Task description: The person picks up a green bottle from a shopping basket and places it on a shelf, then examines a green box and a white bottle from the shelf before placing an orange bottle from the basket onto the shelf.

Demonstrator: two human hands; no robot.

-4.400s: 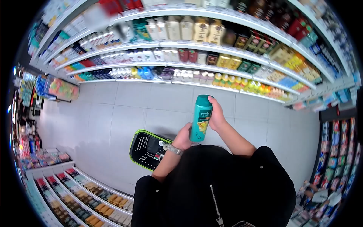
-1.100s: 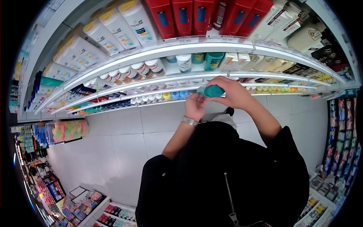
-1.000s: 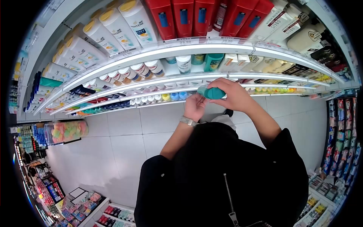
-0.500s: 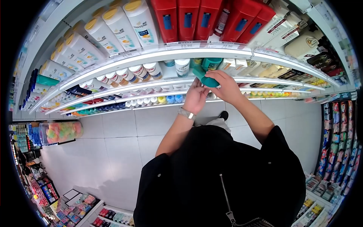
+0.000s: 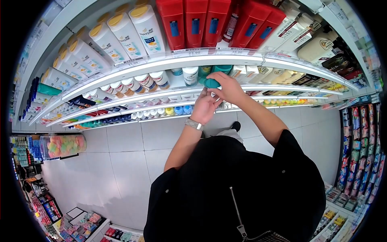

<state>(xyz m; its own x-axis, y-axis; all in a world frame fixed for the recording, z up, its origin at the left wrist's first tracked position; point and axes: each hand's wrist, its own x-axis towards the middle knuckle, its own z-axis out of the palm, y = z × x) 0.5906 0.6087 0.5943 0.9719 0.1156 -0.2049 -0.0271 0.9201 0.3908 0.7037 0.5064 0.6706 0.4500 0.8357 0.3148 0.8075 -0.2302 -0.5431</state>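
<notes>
Bottle [image 5: 211, 83] at the shelf [image 5: 161, 94], right hand [image 5: 230, 87] fingers clamped on its cap, left hand [image 5: 205, 107] fingers together touching it from below.

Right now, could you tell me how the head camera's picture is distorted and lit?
Head view: strong fisheye bows the shelf edge into an arc inside a black ring, and its front glares white; the right hand on the teal bottle and the left hand below it look sharp; products at the rim blur.
</notes>
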